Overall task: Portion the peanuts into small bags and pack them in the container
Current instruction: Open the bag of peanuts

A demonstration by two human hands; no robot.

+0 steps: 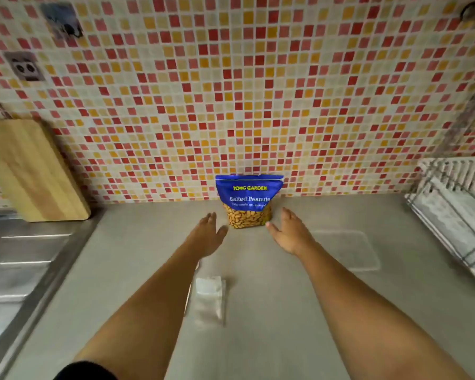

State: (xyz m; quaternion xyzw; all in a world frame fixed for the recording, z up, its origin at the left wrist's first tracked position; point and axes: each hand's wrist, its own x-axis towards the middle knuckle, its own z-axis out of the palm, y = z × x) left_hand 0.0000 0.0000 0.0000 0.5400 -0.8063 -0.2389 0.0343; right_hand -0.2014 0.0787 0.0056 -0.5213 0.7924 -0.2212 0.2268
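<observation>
A blue bag of salted peanuts stands upright on the grey counter against the tiled wall, with peanuts showing through its clear lower part. My left hand is stretched out just left of the bag, open and holding nothing. My right hand is just right of the bag, open too, its thumb close to the bag's lower corner. A small stack of clear little bags lies on the counter between my forearms. A clear shallow plastic container lies flat to the right of my right hand.
A wooden cutting board leans on the wall at the left, above a steel sink and drainboard. A white dish rack stands at the right edge. The mosaic-tiled wall closes off the back of the counter.
</observation>
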